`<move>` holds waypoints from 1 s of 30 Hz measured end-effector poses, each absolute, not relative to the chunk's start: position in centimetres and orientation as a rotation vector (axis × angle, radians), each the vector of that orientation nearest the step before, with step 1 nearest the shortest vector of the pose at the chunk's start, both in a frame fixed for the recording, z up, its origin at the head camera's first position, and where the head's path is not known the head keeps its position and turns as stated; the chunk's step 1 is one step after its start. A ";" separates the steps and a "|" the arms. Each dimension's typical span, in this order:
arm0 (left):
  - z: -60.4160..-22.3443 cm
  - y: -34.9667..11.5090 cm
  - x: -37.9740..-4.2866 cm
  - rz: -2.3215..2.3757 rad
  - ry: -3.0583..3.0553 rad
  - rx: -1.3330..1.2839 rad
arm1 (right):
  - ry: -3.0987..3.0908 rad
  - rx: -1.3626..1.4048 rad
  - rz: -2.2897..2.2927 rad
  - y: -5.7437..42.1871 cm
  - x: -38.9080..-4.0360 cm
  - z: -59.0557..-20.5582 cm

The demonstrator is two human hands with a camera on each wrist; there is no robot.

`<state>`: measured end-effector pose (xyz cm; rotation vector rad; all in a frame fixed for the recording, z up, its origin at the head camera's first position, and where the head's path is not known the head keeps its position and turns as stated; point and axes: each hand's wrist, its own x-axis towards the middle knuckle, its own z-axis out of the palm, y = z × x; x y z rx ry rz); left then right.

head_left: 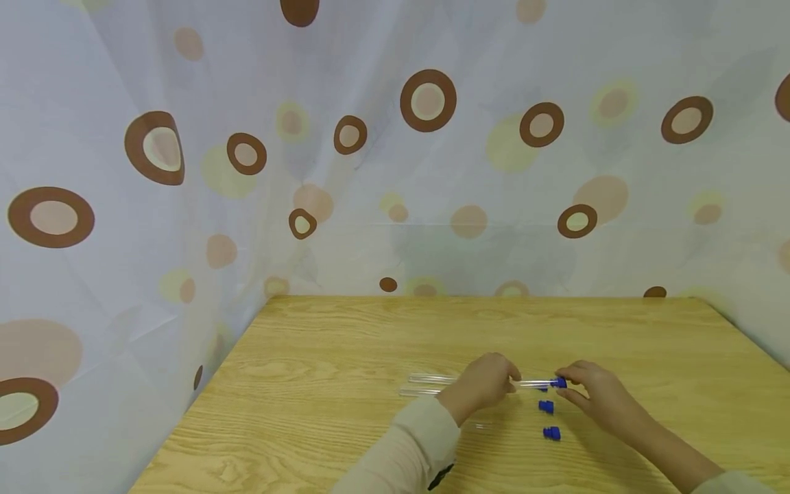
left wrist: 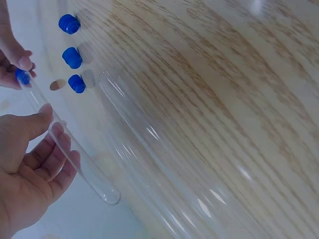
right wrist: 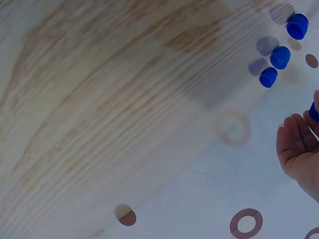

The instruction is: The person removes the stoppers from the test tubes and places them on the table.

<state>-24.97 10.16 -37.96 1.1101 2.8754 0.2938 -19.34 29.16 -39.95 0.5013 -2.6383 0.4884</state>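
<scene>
My left hand (head_left: 484, 381) pinches a clear test tube (head_left: 533, 384) between thumb and fingers, holding it above the table. In the left wrist view the tube's rounded end (left wrist: 110, 195) slants down past that hand's curled fingers (left wrist: 62, 174). My right hand (head_left: 599, 394) pinches a blue stopper (head_left: 559, 383) with thumb and fingertips at the tube's other end. Part of the right hand (right wrist: 301, 149) shows at the edge of the right wrist view. Three loose blue stoppers (left wrist: 72, 58) stand in a row on the table, below the raised tube.
Other clear test tubes (head_left: 426, 378) lie side by side on the wooden table (head_left: 308, 405), left of the stoppers and partly behind the left forearm. Their rounded ends (left wrist: 110, 79) show in the left wrist view. A dotted curtain (head_left: 370, 171) hangs behind the table.
</scene>
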 end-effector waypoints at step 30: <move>-39.7 6.4 -25.9 0.307 3.031 1.376 | -2.528 0.603 0.469 28.9 -19.2 -41.0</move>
